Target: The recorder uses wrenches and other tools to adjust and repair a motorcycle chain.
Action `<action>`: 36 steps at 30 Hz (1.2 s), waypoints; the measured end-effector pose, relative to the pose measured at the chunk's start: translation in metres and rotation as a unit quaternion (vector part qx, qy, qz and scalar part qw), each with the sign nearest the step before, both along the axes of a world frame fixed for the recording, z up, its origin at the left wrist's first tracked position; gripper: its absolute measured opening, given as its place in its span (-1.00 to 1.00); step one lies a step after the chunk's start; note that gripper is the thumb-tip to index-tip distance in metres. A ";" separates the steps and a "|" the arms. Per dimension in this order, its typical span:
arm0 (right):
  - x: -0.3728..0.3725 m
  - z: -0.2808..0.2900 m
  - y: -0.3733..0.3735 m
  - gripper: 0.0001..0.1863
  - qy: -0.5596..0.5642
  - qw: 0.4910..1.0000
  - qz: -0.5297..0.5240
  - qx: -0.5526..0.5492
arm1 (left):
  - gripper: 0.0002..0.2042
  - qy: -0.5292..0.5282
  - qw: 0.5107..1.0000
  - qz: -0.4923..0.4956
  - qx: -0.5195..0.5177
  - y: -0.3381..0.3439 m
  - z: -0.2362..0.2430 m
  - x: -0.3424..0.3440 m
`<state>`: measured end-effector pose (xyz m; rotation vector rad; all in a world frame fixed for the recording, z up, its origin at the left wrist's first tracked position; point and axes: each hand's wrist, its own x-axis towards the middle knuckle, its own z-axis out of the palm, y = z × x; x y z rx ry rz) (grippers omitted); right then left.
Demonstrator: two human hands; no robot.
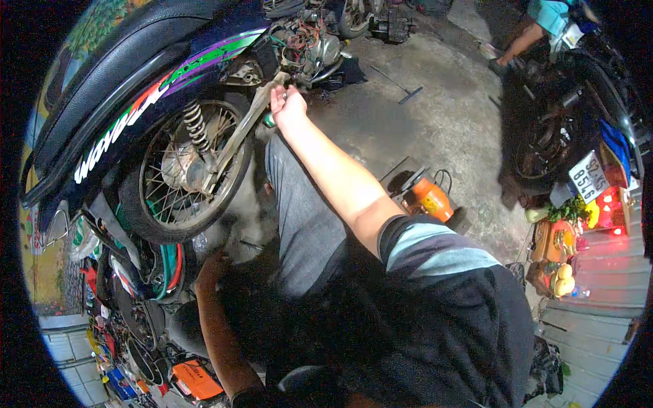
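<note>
My right hand (289,107) is beside the rear end of a motorbike, close to the grey swingarm (246,129). Its fingers are curled, and whatever sits between them is too small to make out. Just below the wrist shows a bit of a small green-and-white thing (269,121). In deep shadow under the spoked rear wheel (160,183), my left hand (216,262) is low near the tyre, its fingers not readable. A coil-spring shock absorber (196,127) stands by the hub. Above the wheel runs the dark body panel (204,61) with coloured stripes.
An orange rounded machine (432,198) and a T-handle wrench (406,94) lie on the concrete floor. Ahead is an exposed engine (320,51). Another motorbike (544,146) and a person's leg (522,44) are at right. An orange case (196,379) lies lower left.
</note>
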<state>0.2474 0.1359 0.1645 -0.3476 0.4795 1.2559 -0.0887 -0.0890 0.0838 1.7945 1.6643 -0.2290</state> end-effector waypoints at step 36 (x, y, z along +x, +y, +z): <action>0.061 -0.034 0.041 -0.88 -0.218 0.954 0.202 -0.043 | -0.57 0.020 0.996 -0.020 0.081 0.009 -0.019 -0.006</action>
